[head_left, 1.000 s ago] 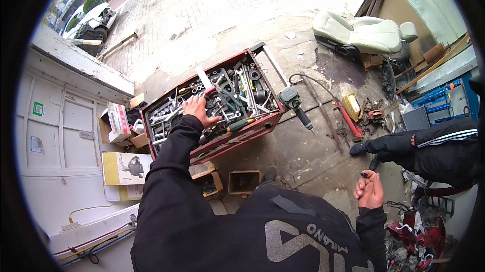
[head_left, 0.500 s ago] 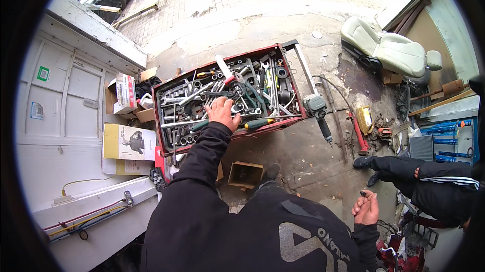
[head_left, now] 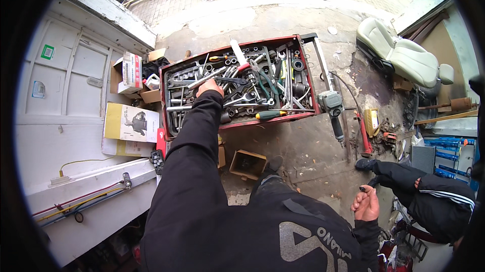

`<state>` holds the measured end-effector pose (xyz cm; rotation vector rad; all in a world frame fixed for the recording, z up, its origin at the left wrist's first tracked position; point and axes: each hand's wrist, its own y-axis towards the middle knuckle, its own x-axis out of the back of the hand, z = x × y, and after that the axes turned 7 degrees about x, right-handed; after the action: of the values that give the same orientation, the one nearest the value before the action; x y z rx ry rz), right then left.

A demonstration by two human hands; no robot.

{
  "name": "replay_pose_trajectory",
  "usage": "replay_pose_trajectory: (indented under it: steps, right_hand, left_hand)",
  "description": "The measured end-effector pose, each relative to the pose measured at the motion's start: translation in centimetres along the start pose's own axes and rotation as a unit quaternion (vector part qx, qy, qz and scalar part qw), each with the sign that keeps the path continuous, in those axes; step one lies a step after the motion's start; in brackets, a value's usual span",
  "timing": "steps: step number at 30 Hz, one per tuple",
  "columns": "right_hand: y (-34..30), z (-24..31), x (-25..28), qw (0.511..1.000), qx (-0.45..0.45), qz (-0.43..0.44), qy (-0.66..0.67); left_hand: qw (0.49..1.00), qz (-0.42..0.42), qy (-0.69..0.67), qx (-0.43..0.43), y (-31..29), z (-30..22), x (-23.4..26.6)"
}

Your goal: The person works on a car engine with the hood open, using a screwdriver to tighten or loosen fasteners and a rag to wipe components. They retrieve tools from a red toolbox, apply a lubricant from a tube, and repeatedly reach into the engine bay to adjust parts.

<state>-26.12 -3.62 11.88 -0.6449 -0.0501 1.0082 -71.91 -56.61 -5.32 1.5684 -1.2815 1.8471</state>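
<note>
My left hand point(head_left: 209, 88) reaches into the open red tool drawer point(head_left: 273, 122), among the metal tools. A chrome bar-shaped tool point(head_left: 206, 78) lies slantwise right at its fingertips. Those fingers are mostly hidden, so whether they grip it cannot be told. At the lower right, away from the drawer, my right hand point(head_left: 366, 205) is closed on a small black cylindrical piece point(head_left: 362, 189) that pokes out at the top. Around my left hand lie several wrenches and sockets, a white tube with a red end point(head_left: 237, 54) and a green-handled screwdriver point(head_left: 269, 114).
An impact wrench point(head_left: 333, 105) hangs at the drawer's right end. An open cardboard box point(head_left: 248, 165) sits on the floor before me. Cartons point(head_left: 132, 123) stand at left, a pale car seat point(head_left: 404, 52) at far right. Another person's dark-clothed leg point(head_left: 399, 168) is at right.
My left hand has moved left and farther into the drawer, its spread fingers now mostly out of sight. My right hand stays closed on the black piece. The whole view has shifted slightly.
</note>
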Motion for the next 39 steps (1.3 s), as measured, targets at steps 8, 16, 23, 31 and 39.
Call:
replay_pose_trajectory:
  steps: [8,16,23,31,39]
  right_hand:
    - [-2.1,0.1,0.9,1.000,0.012,-0.022,0.007]
    - [-2.4,-0.7,1.4,0.999,0.021,-0.017,0.035]
    - [-1.7,-1.7,0.7,0.999,0.012,0.023,0.045]
    - [-1.9,2.0,-4.1,0.993,0.064,0.074,0.059]
    - [-0.2,6.0,-15.9,0.953,0.147,0.259,0.048]
  left_hand:
    - [0.995,-0.076,-0.048,-0.032,-0.9,-1.1,-1.1]
    - [0.974,-0.180,-0.051,-0.126,0.2,8.3,5.0]
    - [0.919,-0.181,-0.320,-0.140,-1.4,15.0,6.7]
    - [0.635,-0.302,-0.687,-0.182,-11.6,16.6,18.2]
    - [0.532,-0.164,-0.790,-0.256,-25.6,8.1,16.4]
